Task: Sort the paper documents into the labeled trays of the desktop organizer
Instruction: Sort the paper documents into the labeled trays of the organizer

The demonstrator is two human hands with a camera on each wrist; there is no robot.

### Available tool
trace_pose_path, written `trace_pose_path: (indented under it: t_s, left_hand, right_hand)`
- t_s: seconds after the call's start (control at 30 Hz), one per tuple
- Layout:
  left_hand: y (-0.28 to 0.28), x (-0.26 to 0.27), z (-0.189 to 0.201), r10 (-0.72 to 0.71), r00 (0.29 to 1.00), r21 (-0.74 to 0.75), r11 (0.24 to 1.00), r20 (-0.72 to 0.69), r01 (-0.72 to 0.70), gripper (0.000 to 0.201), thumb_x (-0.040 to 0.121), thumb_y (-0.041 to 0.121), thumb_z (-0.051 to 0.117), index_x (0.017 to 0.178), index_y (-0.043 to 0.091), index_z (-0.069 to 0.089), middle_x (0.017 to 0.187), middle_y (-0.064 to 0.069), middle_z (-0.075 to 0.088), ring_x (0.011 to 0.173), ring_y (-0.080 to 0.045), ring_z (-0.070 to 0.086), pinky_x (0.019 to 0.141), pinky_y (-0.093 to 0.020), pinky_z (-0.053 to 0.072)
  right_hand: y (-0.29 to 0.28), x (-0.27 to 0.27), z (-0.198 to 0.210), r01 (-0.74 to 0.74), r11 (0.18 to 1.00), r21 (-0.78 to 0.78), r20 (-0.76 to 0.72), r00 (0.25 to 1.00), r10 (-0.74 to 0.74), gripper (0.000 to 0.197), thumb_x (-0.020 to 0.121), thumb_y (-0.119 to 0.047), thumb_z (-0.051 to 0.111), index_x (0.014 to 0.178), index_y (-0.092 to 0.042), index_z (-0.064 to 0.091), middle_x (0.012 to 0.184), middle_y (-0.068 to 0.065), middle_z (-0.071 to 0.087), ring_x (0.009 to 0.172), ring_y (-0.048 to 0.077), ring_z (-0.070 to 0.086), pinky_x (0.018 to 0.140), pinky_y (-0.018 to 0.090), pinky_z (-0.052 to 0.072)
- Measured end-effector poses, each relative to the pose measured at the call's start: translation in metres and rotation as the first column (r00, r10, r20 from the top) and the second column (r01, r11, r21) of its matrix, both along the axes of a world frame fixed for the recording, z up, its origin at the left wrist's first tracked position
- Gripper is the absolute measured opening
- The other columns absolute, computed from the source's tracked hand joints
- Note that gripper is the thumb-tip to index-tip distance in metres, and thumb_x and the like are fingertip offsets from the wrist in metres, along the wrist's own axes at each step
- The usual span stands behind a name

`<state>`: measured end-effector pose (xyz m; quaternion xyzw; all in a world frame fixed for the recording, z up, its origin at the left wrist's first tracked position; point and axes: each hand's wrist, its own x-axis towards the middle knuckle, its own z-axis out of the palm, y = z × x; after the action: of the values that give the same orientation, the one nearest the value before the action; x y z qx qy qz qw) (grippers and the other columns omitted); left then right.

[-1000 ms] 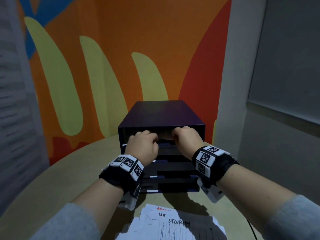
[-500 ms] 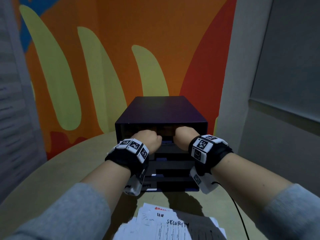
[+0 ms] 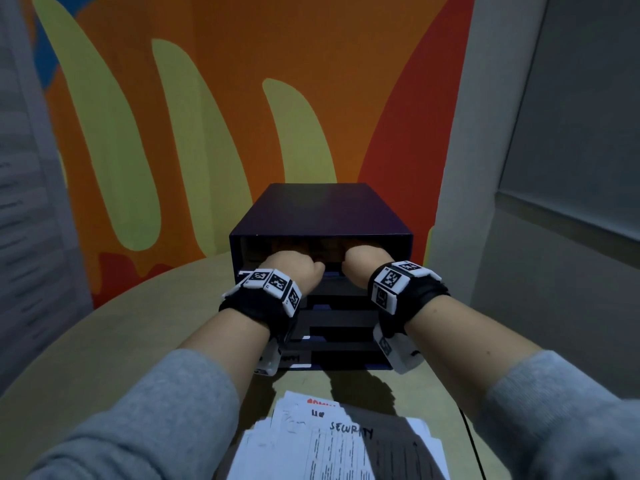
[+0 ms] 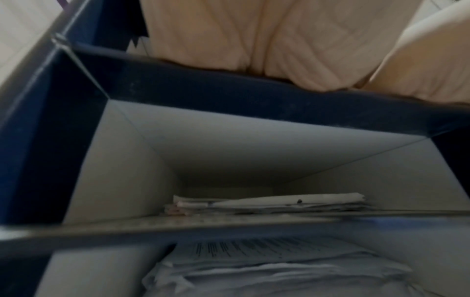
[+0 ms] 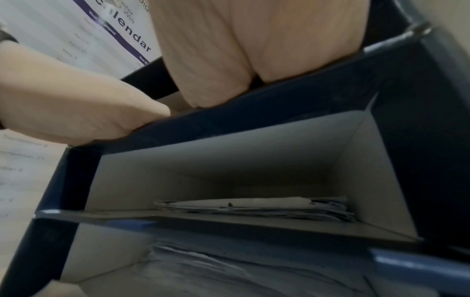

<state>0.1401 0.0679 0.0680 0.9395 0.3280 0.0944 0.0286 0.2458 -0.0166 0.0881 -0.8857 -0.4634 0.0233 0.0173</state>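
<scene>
Hands are both sitting inside the top slot of the dark blue desktop organizer [image 3: 322, 216], on the round table [image 3: 104, 341]. Left hand [image 3: 294, 271] and right hand [image 3: 367, 265] are lying knuckles-up, side by side, nearly touching at the slot's middle. Fingers are reaching into the slot and are hidden from the head camera, so how far they are curled or what they are holding cannot be told.

Wrist cams are looking under the palms: both palms are resting on the front lip of the top tray [image 4: 229, 88], with a printed sheet [image 5: 76, 40] reading "Calendar" lying under the right hand in the top tray. Whether fingers are pinching that sheet is not showing.

Next tray down is holding a thin pile of papers [image 4: 267, 203] at its back. Tray below that is holding a crumpled stack [image 4: 267, 269], blurred.

Unsorted document stack [image 3: 339, 441] is lying on the table in front of the organizer, between the forearms, top sheet hand-marked "SECURITY". Grey sleeves [image 3: 138, 420] are pushed up on both arms.
</scene>
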Motion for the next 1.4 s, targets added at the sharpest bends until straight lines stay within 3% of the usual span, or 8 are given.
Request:
trace_pose_path:
  t_s: [0.17, 0.37, 0.53, 0.67, 0.9, 0.97, 1.1, 1.4]
  left_hand:
    - [-0.002, -0.003, 0.001, 0.002, 0.999, 0.007, 1.000, 0.032, -0.002, 0.048, 0.099, 0.030, 0.030, 0.058, 0.008, 0.044, 0.061, -0.007, 0.047, 0.055, -0.021, 0.041, 0.054, -0.028, 0.032]
    - [-0.009, -0.019, -0.009, -0.009, 0.997, 0.086, 0.996, 0.074, 0.003, 0.057, 0.102, 0.043, 0.023, 0.062, 0.012, 0.049, 0.064, -0.005, 0.052, 0.061, -0.025, 0.050, 0.059, -0.032, 0.039]
    - [-0.021, -0.048, -0.015, -0.039, 0.999, 0.119, 0.992, 0.000, 0.039, 0.050, 0.102, 0.049, 0.023, 0.118, 0.012, 0.051, 0.123, -0.009, 0.056, 0.118, -0.029, 0.048, 0.104, -0.045, 0.030]
    - [-0.037, -0.081, -0.026, -0.130, 0.991, -0.019, 0.991, 0.014, 0.130, 0.073, 0.100, 0.048, 0.039, 0.156, 0.013, 0.009, 0.163, -0.003, 0.004, 0.150, -0.019, 0.004, 0.121, -0.043, 0.008]
    - [-0.071, -0.119, -0.088, -0.174, 0.963, -0.366, 0.926, -0.205, 0.089, 0.086, 0.086, 0.050, 0.066, 0.153, 0.018, 0.024, 0.156, 0.003, 0.032, 0.139, -0.015, 0.036, 0.110, -0.024, 0.029]
    - [-0.077, -0.121, -0.104, -0.174, 0.964, -0.429, 0.900, -0.202, 0.073, 0.087, 0.079, 0.050, 0.075, 0.149, 0.020, 0.032, 0.150, 0.006, 0.040, 0.132, -0.012, 0.044, 0.109, -0.027, 0.035]
    - [-0.088, -0.121, -0.117, -0.163, 0.959, -0.366, 0.928, -0.234, 0.069, 0.086, 0.074, 0.046, 0.079, 0.145, 0.020, 0.037, 0.144, 0.004, 0.042, 0.127, -0.015, 0.046, 0.105, -0.028, 0.038]
    - [-0.090, -0.118, -0.124, -0.176, 0.967, -0.344, 0.933, -0.187, 0.103, 0.050, 0.074, 0.035, 0.081, 0.108, 0.022, 0.046, 0.112, 0.002, 0.060, 0.100, -0.017, 0.058, 0.084, -0.032, 0.048]
  right_hand:
    - [-0.001, 0.001, -0.006, -0.035, 0.999, 0.032, 0.032, 0.999, 0.034, 0.027, 0.099, -0.014, 0.042, 0.110, 0.000, 0.063, 0.099, 0.015, 0.056, 0.087, 0.029, 0.054, 0.074, 0.033, 0.041]
    - [-0.027, -0.003, -0.020, -0.127, 0.950, 0.284, 0.076, 0.991, 0.110, 0.030, 0.102, -0.022, 0.037, 0.095, -0.002, 0.059, 0.095, 0.017, 0.059, 0.092, 0.035, 0.057, 0.070, 0.033, 0.040]
    - [-0.060, -0.010, -0.040, -0.194, 0.919, 0.344, 0.129, 0.979, 0.159, 0.031, 0.099, -0.021, 0.042, 0.120, -0.002, 0.055, 0.118, 0.016, 0.056, 0.113, 0.034, 0.051, 0.090, 0.037, 0.041]
    - [-0.097, -0.024, -0.043, -0.197, 0.893, 0.406, 0.014, 0.978, 0.210, 0.047, 0.096, -0.012, 0.046, 0.143, -0.007, 0.043, 0.150, 0.010, 0.039, 0.139, 0.024, 0.034, 0.112, 0.028, 0.026]
    - [-0.149, -0.042, -0.093, -0.055, 0.943, 0.329, -0.281, 0.947, 0.154, 0.020, 0.090, -0.011, 0.049, 0.095, -0.018, 0.067, 0.095, -0.001, 0.067, 0.090, 0.017, 0.062, 0.076, 0.025, 0.047]
    - [-0.155, -0.042, -0.108, -0.058, 0.983, 0.176, -0.336, 0.935, 0.115, 0.013, 0.090, -0.020, 0.059, 0.102, -0.018, 0.065, 0.099, -0.001, 0.064, 0.095, 0.018, 0.061, 0.076, 0.022, 0.043]
    - [-0.165, -0.040, -0.131, -0.090, 0.987, -0.135, -0.301, 0.953, 0.045, 0.056, 0.078, -0.042, 0.075, 0.124, -0.016, 0.056, 0.120, 0.001, 0.058, 0.101, 0.018, 0.054, 0.080, 0.024, 0.042]
    - [-0.168, -0.046, -0.139, -0.117, 0.985, -0.130, -0.177, 0.980, 0.093, 0.054, 0.072, -0.042, 0.080, 0.107, -0.015, 0.050, 0.112, 0.006, 0.061, 0.095, 0.024, 0.056, 0.071, 0.027, 0.038]
